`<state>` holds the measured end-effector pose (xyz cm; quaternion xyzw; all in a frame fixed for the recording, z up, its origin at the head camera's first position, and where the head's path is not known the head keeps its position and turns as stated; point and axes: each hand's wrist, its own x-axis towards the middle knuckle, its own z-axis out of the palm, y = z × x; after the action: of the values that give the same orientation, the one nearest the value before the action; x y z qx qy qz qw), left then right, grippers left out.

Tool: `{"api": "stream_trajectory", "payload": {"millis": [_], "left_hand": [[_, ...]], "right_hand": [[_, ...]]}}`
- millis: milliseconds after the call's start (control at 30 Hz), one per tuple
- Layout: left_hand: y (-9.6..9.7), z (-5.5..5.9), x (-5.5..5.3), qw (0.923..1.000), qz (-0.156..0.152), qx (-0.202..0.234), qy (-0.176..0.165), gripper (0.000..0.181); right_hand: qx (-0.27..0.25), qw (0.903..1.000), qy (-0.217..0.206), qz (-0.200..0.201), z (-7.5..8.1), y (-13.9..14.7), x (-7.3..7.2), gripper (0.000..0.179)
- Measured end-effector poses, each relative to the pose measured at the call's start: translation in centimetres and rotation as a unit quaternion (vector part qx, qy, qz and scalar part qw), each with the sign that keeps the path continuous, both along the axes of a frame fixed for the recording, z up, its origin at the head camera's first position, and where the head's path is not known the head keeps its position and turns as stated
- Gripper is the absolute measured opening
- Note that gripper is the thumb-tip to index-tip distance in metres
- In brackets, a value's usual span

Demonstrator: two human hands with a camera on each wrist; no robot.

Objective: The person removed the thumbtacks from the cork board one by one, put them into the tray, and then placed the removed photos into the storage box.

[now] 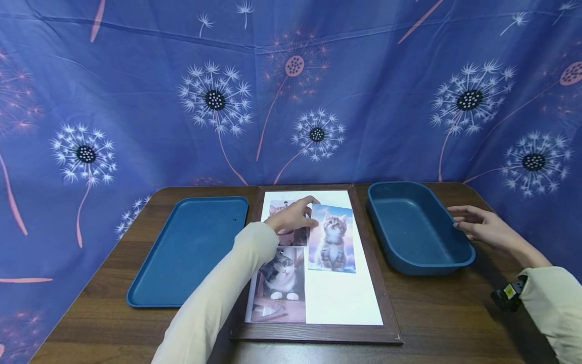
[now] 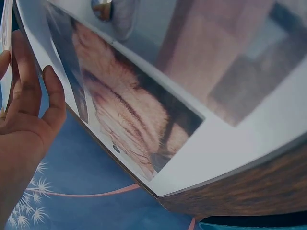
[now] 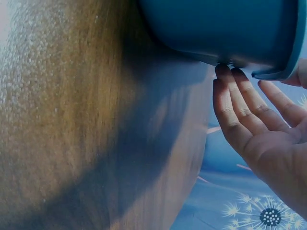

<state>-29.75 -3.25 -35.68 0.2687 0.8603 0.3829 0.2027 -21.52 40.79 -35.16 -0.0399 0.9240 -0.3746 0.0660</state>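
White board (image 1: pixel 336 298) dead centre, and over its upper right part we have the kitten picture (image 1: pixel 334 240), turned slightly off square to the wooden frame (image 1: pixel 318 333). The left hand (image 1: pixel 291 217) has it by the upper left edge, thumb on one side and fingers on the other, a proper pinch! On the other flank, the right hand (image 1: pixel 493 227) sits at the outer side of the blue bin (image 1: pixel 409 227), fingers loosely extended, tips at the wall.

Now for the technique. I'd square the sheet by the upper cat picture (image 1: pixel 287 237), match top edges, and hold the pinch light so the corner doesn't crease. Pressing outward from the middle should beat dragging a flat sheet across a smooth surface. That lower cat picture (image 1: pixel 282 298) makes a handy guide for the column, and a second pair of fingers on the free corner would probably steady things nicely.

What are we missing? Plenty! The left hand covers part of the upper cat picture, and the left wrist view catches the held sheet only as a sliver at its edge. Whether its far side touches the board, I can't tell. Over on the right, the thumb is cut off at the right wrist view's border, so any hook over the rim is anyone's guess.
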Motion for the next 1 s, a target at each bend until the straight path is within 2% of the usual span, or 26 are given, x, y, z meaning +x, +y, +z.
{"api": "stream_trajectory", "payload": {"millis": [267, 500, 833, 1000], "left_hand": [[0.0, 0.6, -0.2, 0.9997, 0.003, 0.022, -0.013, 0.055], [0.5, 1.1, -0.5, 0.9978, 0.000, 0.063, -0.020, 0.054], [0.8, 2.1, -0.9, 0.9981, 0.001, 0.061, 0.000, 0.054], [1.4, 2.8, -0.9, 0.9958, 0.011, 0.089, -0.017, 0.054]], "right_hand": [[-0.035, 0.9993, -0.011, 0.004, -0.1, 0.4, -0.1, 0.044], [-0.027, 0.9995, -0.013, 0.005, -0.2, 0.6, -0.1, 0.046], [-0.026, 0.9996, -0.006, 0.004, -0.1, 0.5, 0.0, 0.047], [-0.034, 0.9993, -0.014, 0.001, -0.1, 0.5, 0.0, 0.048]]}}
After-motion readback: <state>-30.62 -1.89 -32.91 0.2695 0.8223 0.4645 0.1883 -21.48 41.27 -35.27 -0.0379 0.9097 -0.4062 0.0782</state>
